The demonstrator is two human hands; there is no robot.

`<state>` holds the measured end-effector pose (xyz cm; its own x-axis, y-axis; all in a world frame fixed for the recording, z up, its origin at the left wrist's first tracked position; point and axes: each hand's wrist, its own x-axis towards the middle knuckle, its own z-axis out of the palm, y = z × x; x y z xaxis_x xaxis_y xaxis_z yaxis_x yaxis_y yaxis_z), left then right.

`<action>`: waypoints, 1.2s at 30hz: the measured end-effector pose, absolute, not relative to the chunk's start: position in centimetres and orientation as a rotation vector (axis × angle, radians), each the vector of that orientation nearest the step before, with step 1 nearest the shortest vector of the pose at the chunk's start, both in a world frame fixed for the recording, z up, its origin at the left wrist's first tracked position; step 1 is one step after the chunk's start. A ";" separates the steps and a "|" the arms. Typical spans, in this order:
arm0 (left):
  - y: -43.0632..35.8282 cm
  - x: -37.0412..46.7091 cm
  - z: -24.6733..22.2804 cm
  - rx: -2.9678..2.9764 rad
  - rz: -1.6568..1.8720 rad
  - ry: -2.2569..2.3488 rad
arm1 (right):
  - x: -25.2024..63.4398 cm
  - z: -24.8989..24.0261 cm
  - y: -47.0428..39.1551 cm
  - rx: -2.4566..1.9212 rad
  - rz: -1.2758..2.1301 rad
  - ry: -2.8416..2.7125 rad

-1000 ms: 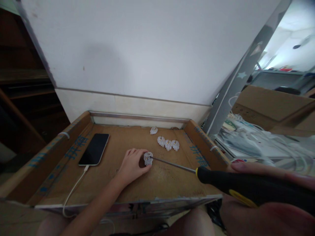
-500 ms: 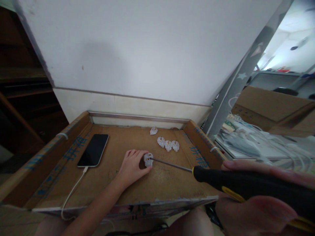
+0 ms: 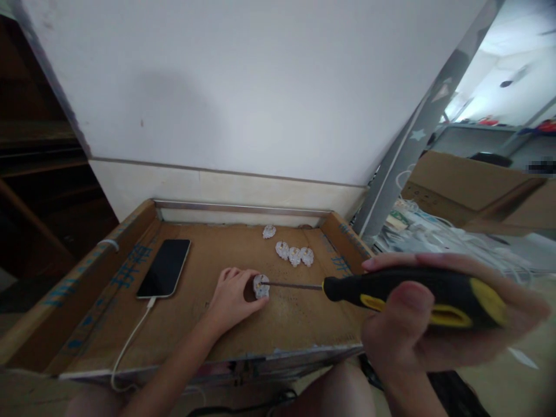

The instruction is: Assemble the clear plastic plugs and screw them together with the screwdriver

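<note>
Table (image 3: 204, 255), cardboard-lined with raised sides, carries the work; screwdriver (image 3: 382, 285), long-shafted, lies in the right hand (image 3: 434, 347), fingers wrapped over the handle, thumb along its near side; probably stiff, moderately weighty, best held by the thick handle; phone (image 3: 165, 269) lies flat, cable attached; clear plastic piece (image 3: 260, 292) sits on the cardboard near the middle, left grip pinching it between thumb and fingers of the left hand (image 3: 232, 295); likely light, hard, slippery, brittle at the scalloped edge; hold by the outer rim; screwdriver tip reaches its top, seating too small to tell.
</note>
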<state>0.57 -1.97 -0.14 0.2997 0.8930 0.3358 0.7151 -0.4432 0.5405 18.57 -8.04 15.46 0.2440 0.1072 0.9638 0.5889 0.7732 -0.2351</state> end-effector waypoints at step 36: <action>-2.3 0.8 0.0 2.228 0.890 1.413 | 15.7 18.3 -5.6 -0.799 0.183 -1.301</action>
<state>0.84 -2.28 -0.02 0.3033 0.8984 0.3176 0.6748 -0.4378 0.5941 15.70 -5.56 18.30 0.2937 0.5442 0.7859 0.3059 0.7254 -0.6166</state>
